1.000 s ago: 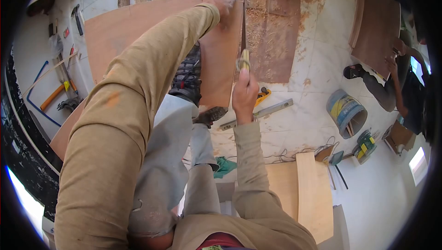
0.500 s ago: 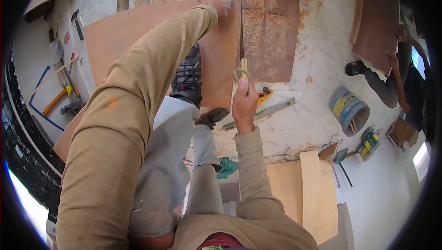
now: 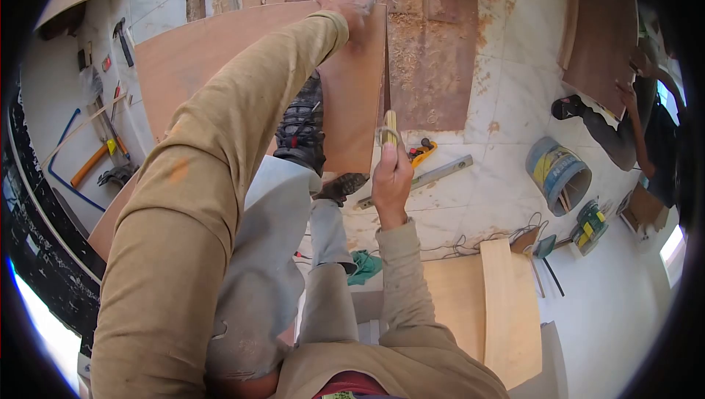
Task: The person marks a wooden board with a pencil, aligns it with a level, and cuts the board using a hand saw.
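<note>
the reddish board [image 3: 352,105] lies low over the floor [image 3: 507,105], under the left hand [image 3: 344,11], which seems spread on its far edge, although blur hides the exact fingers. the right hand [image 3: 392,179] closes around the yellowish handle [image 3: 391,121] of a tool, the thumb pressed along it, beside the right edge of the board. from there a thin dark strip runs along this edge (perhaps a blade seen from its narrow side, i cannot be sure). if it is a blade, it could twist or jump out of its line, should the handle lean sideways, and the left hand near the far corner could then be cut. the board could also slide or tremble, because only a palm and the dark shoe [image 3: 299,124] appear to press it. its face looks smooth and matt, its far edge gently curved. right of the board, darker planks [image 3: 444,83] carry pale, curly shavings [image 3: 404,50], which may be slippery; nearer the wearer, beyond its near right corner, lies a straight, hard metal level [image 3: 449,171].
</note>
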Available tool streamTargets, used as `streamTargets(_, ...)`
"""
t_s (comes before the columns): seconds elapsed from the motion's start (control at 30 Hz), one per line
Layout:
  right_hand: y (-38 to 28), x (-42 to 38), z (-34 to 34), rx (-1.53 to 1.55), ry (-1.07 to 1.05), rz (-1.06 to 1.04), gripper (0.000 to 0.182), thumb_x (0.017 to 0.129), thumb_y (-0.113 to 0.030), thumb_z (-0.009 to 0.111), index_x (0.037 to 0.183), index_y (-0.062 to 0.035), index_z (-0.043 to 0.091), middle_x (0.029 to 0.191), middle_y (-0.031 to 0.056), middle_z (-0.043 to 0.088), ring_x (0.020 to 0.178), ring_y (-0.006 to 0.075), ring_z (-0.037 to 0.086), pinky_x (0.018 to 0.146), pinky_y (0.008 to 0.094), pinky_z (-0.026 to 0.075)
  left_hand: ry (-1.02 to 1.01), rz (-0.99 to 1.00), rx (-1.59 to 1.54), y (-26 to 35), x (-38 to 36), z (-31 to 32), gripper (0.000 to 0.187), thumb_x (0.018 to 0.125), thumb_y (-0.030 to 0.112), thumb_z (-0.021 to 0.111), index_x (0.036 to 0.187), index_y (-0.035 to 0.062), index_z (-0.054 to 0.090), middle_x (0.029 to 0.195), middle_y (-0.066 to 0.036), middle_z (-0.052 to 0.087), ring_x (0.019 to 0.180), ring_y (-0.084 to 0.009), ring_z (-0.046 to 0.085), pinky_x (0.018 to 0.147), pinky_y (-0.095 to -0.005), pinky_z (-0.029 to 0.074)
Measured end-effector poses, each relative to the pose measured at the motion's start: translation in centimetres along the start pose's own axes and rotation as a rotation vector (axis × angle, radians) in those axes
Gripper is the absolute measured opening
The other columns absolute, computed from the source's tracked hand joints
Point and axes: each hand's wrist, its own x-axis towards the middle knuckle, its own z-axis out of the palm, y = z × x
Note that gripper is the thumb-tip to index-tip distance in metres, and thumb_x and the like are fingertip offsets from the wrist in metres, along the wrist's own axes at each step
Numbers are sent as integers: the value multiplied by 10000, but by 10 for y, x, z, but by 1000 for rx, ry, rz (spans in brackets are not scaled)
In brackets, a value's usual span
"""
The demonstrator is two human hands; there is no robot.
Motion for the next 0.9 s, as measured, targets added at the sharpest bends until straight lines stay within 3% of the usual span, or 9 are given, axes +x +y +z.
streamTargets(0.1, -3, 7, 2, -39, 0, 16, 410, 1055, -325, 504, 1129, 24, 707, 838, 254, 667, 735, 299, 645, 710, 440, 512, 0, -24, 5, -1, -4, 7, 1216, 572, 342, 967, 1550, 135, 275, 1581, -162, 354, 1488, -452, 297, 1106, -834, 200)
streamTargets(0.2, 22, 138, 61, -20, 43, -108, 451, 1049, -370, 509, 1021, 36, 701, 818, 290, 649, 698, 419, 587, 685, 478, 486, 32, -20, 12, 3, -7, 6, 1223, 562, 356, 973, 1549, 148, 281, 1574, -155, 363, 1481, -452, 305, 1107, -831, 205)
streamTargets(0.37, -7, 176, 69, 245, -138, 126, 403, 1076, -327, 485, 989, 32, 646, 758, 210, 598, 669, 288, 550, 655, 447, 458, 47, -24, 3, 0, 4, 3, 1238, 553, 381, 980, 1558, 168, 289, 1560, -144, 377, 1472, -459, 314, 1107, -827, 215)
streamTargets(0.5, 18, 85, 28, -15, -94, -49, 380, 1091, -295, 466, 1033, 36, 642, 759, 152, 588, 697, 212, 507, 660, 402, 457, 31, 3, -7, -5, -2, 8, 1217, 566, 372, 979, 1554, 168, 298, 1542, -144, 390, 1468, -457, 321, 1103, -827, 226)
streamTargets(0.57, 14, 15, 3, 85, -37, 26, 402, 1094, -319, 475, 901, 3, 620, 656, -16, 456, 603, 77, 419, 537, 302, 361, 22, 8, -16, -5, 0, 1, 1205, 573, 365, 977, 1551, 167, 302, 1540, -149, 392, 1467, -455, 324, 1103, -826, 228)
streamTargets(0.7, -6, 30, 3, -78, -13, 4, 423, 1086, -305, 485, 921, 55, 635, 669, 41, 482, 645, 133, 437, 592, 366, 409, 9, -4, -23, -2, -3, 9, 1185, 589, 356, 971, 1553, 163, 309, 1556, -160, 387, 1471, -452, 322, 1106, -822, 226)
streamTargets(0.73, 1, 69, 20, -102, -42, -6, 402, 1074, -306, 485, 1138, 35, 688, 833, 260, 652, 739, 322, 633, 712, 429, 503, 33, -7, -22, -2, -1, 5, 1180, 594, 354, 968, 1555, 163, 310, 1560, -160, 387, 1473, -450, 320, 1107, -820, 224)
streamTargets(0.77, 2, 112, 41, -59, -9, -172, 405, 1070, -315, 480, 1102, 30, 691, 850, 291, 648, 739, 418, 603, 714, 448, 501, 68, -16, -43, 0, 2, 7, 1177, 598, 351, 965, 1556, 162, 308, 1558, -161, 391, 1475, -448, 319, 1108, -819, 224)
streamTargets(0.9, -3, 173, 73, -35, 4, -106, 404, 1068, -308, 476, 1135, 29, 687, 896, 293, 663, 791, 432, 618, 739, 452, 501, 146, -38, -96, -7, 11, 26, 1189, 612, 355, 955, 1572, 164, 280, 1568, -160, 383, 1484, -439, 309, 1114, -817, 213)
